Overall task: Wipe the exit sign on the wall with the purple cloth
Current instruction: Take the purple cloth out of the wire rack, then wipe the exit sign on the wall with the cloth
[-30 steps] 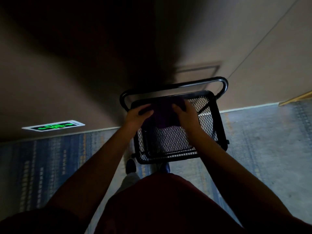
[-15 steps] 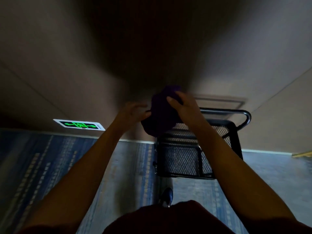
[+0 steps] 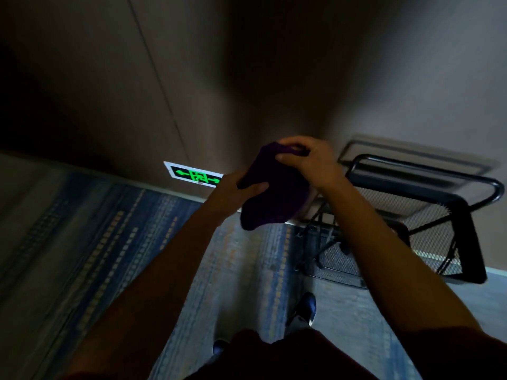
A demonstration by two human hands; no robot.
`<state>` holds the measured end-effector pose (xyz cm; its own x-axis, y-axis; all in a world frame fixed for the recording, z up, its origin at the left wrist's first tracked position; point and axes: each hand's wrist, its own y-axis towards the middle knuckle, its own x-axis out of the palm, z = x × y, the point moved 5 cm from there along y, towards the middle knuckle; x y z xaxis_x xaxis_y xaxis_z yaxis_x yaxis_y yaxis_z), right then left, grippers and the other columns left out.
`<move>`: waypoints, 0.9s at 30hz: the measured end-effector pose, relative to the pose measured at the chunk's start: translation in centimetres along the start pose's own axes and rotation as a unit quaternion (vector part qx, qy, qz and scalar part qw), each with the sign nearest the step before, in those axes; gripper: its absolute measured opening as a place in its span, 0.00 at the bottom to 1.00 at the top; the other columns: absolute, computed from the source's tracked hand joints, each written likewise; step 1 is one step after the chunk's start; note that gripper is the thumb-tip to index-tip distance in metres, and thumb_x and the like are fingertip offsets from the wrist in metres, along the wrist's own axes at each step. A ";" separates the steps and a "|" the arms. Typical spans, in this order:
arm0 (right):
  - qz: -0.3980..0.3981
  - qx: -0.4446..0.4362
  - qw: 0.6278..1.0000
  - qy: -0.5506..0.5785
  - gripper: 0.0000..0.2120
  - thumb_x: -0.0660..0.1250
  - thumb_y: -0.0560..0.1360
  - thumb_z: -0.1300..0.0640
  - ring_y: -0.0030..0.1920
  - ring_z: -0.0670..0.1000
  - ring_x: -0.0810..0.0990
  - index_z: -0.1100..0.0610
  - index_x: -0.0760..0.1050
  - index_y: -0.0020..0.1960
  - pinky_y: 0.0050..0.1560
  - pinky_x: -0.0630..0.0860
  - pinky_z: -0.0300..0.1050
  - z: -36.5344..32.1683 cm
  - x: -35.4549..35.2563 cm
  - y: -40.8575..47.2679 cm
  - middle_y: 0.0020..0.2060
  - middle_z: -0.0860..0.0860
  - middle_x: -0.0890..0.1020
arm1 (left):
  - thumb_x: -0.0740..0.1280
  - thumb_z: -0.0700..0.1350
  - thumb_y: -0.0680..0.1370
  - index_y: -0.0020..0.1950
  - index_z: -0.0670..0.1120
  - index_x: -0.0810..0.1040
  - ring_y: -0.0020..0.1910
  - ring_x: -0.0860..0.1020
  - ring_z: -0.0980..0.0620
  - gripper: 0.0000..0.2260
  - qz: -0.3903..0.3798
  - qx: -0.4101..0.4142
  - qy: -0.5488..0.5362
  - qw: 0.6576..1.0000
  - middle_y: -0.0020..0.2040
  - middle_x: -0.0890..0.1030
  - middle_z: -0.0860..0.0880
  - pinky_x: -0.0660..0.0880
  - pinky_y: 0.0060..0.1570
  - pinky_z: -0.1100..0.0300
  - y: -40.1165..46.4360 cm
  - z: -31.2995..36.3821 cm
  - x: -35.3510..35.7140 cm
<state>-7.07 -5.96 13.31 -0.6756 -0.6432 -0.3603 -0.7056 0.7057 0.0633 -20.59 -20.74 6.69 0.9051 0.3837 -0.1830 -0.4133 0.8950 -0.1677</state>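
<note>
The exit sign (image 3: 193,176) glows green in a white frame, low on the wall just above the floor edge. The purple cloth (image 3: 271,193) hangs bunched in the air in front of me, just right of the sign. My right hand (image 3: 307,160) grips its top edge and my left hand (image 3: 236,190) pinches its left side. The left hand covers the sign's right end.
A black mesh cart (image 3: 428,223) with a tubular handle stands against the wall at the right. Blue patterned carpet (image 3: 115,256) covers the floor. My shoes (image 3: 306,308) show below, close to the cart. The corridor is dim.
The cloth has been lifted out of the cart with both hands and carried left. My view has swung left, so the sign now sits near the centre, right beside the cloth.
</note>
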 end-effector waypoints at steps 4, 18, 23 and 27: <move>0.027 0.056 0.995 0.080 0.09 0.78 0.72 0.56 0.49 0.45 0.86 0.48 0.85 0.52 0.55 0.83 0.48 -0.4 6.7 -0.2 0.47 0.48 0.87 | 0.77 0.51 0.78 0.51 0.63 0.83 0.45 0.84 0.68 0.07 0.028 -0.021 -0.025 0.999 0.45 0.87 0.65 0.78 0.43 0.71 -3.3 -0.7 -7.4; -0.086 0.275 0.724 0.627 0.50 0.73 0.61 0.25 0.73 0.63 0.72 0.54 0.74 0.74 0.76 0.63 0.65 6.1 31.0 0.0 0.72 0.60 0.75 | 0.71 0.51 0.82 0.58 0.57 0.85 0.52 0.88 0.51 0.06 0.024 -0.164 -0.190 0.968 0.57 0.88 0.49 0.85 0.46 0.58 -0.9 -9.4 -20.4; -0.021 0.320 0.717 0.619 0.36 0.75 0.70 0.40 0.68 0.62 0.79 0.58 0.76 0.71 0.64 0.78 0.58 9.1 38.9 5.1 0.68 0.62 0.79 | 0.64 0.53 0.86 0.71 0.44 0.80 0.59 0.84 0.45 0.18 0.094 -0.169 -0.068 0.979 0.65 0.84 0.41 0.81 0.61 0.48 3.4 -16.3 -26.7; 0.018 0.333 0.732 0.595 0.11 0.72 0.77 0.55 0.59 0.60 0.85 0.57 0.86 0.58 0.54 0.83 0.56 10.1 42.5 8.5 0.59 0.61 0.85 | 0.61 0.52 0.88 0.61 0.35 0.83 0.56 0.84 0.38 0.21 0.071 -0.127 0.134 0.980 0.57 0.85 0.34 0.80 0.59 0.40 7.5 -18.0 -31.0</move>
<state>-39.64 -24.34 -10.88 -0.6784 -0.1449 0.7203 -0.6901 0.4619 -0.5571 -53.59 -30.02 -6.35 0.7924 0.3965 -0.4637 -0.5752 0.7386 -0.3514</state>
